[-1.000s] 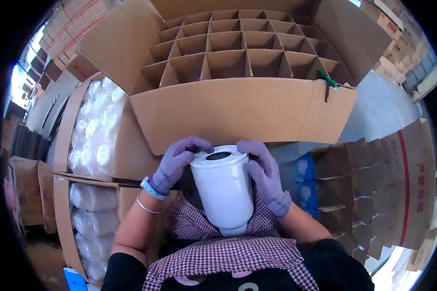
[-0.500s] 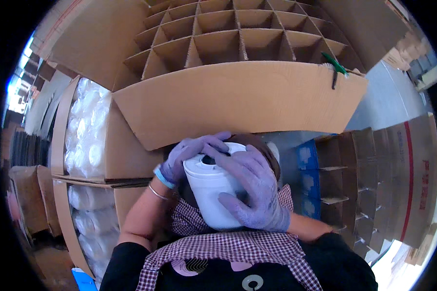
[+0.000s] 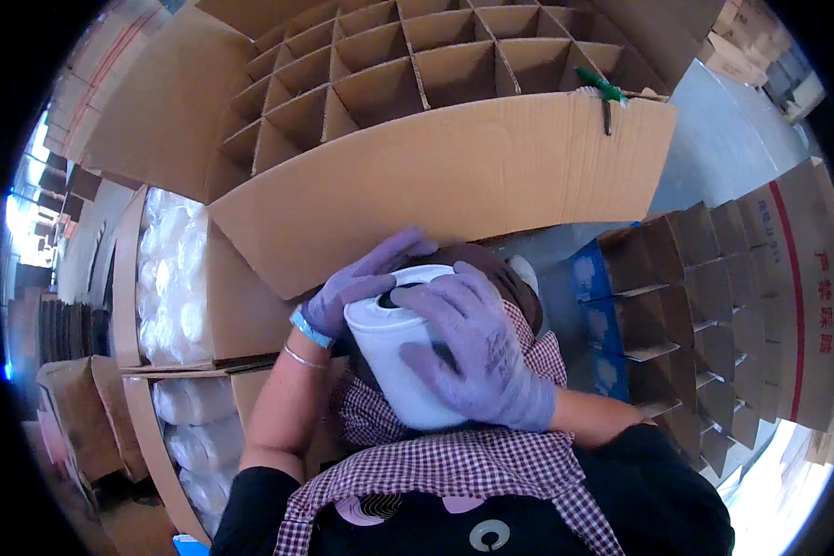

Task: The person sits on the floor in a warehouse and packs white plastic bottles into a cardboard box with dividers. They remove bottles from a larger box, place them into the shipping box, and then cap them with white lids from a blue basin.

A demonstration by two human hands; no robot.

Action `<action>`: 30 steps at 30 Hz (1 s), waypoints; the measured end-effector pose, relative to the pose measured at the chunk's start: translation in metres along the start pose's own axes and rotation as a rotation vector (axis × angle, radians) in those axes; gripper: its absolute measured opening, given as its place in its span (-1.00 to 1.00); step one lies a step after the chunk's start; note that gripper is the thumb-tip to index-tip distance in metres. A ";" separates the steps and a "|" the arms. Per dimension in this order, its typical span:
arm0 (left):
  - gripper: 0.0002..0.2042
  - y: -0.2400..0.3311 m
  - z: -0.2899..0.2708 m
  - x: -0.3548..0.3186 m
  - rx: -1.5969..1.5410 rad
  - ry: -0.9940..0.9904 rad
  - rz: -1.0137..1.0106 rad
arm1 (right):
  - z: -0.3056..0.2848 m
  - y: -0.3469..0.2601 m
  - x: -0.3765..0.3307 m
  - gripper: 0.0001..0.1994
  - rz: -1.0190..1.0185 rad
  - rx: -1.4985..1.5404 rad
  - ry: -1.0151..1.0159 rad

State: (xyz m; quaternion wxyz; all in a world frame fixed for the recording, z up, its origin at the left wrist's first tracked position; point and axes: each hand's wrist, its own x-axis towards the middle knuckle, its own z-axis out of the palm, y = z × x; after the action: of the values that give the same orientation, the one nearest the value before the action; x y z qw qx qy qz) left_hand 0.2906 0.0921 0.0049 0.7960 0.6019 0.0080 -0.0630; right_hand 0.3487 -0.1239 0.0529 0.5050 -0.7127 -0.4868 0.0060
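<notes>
Here, canister (image 3: 394,357), long axis slanting, top (image 3: 367,310) forward-left, clasped — left hand (image 3: 354,284), right hand (image 3: 480,350)

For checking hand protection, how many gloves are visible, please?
2: one purple glove on the left hand, at the white container; a second purple glove on the right hand, across the same container.

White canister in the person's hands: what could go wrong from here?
The white canister leans, so it might slip if the left hand or right hand eased off. The right hand reaches over the top to the dark opening, so a finger could catch there. The green item sits at the edge of the carton's front flap; a bump might dislodge it.
</notes>
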 end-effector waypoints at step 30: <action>-0.32 0.001 0.060 -0.125 0.076 -0.049 -0.076 | -0.066 -0.084 0.029 -0.16 -0.885 -0.214 -0.862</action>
State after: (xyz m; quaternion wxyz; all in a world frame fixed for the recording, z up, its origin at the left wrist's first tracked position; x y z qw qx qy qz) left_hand 0.1627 0.0462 0.0334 0.7696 0.6292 0.0089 -0.1084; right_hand 0.3387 -0.1496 0.1603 0.1436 -0.4239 -0.8936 0.0346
